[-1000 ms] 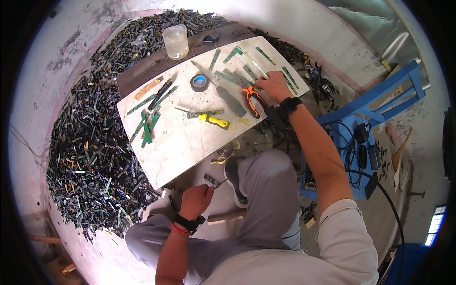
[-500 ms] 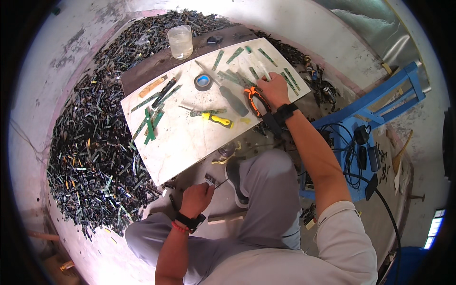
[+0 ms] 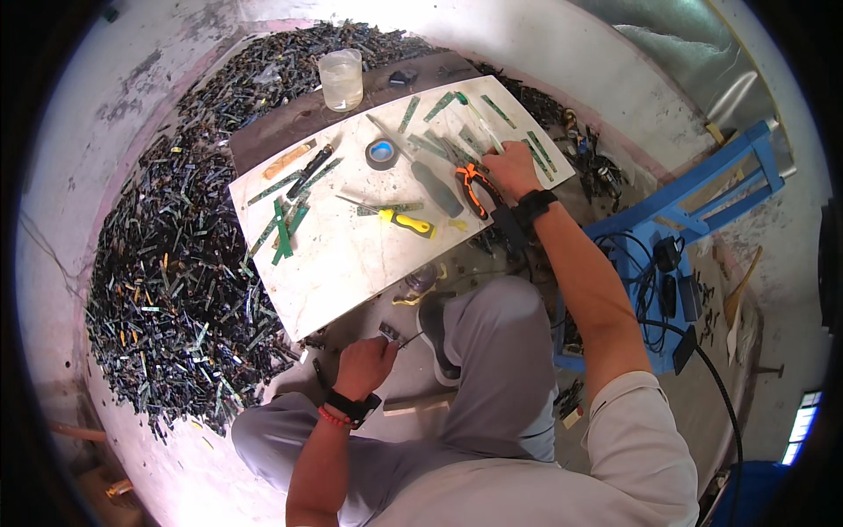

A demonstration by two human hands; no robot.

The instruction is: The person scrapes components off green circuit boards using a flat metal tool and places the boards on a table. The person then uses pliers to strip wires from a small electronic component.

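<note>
My right hand (image 3: pixel 514 167) is at the right side of the white board (image 3: pixel 316 281), its fingers closed on a slim whitish stick with a green end (image 3: pixel 482 120), perhaps a brush. Beside its wrist lie orange-and-black pliers (image 3: pixel 477 190). Green circuit-board strips (image 3: pixel 537 156) are spread around it. Low in front of my body, off the board, my left hand (image 3: pixel 363 369) is closed. A small dark piece with a metallic end (image 3: pixel 388 331) shows at its fingertips. Its fingers are partly hidden, so I cannot make out what it holds.
On the board are a yellow-handled screwdriver (image 3: pixel 407 223), a grey-handled screwdriver (image 3: pixel 436 189), a tape roll (image 3: pixel 381 154) and a black pen-like tool (image 3: pixel 310 171). A jug of clear liquid (image 3: pixel 341 81) stands behind. A heap of strips (image 3: pixel 176 307) covers the left floor; a blue chair (image 3: pixel 632 290) carries cables.
The whole view has shifted slightly. My right hand has moved a little, and the stick in it now shows more clearly, slanting up to its green end. My left hand has stayed put.
</note>
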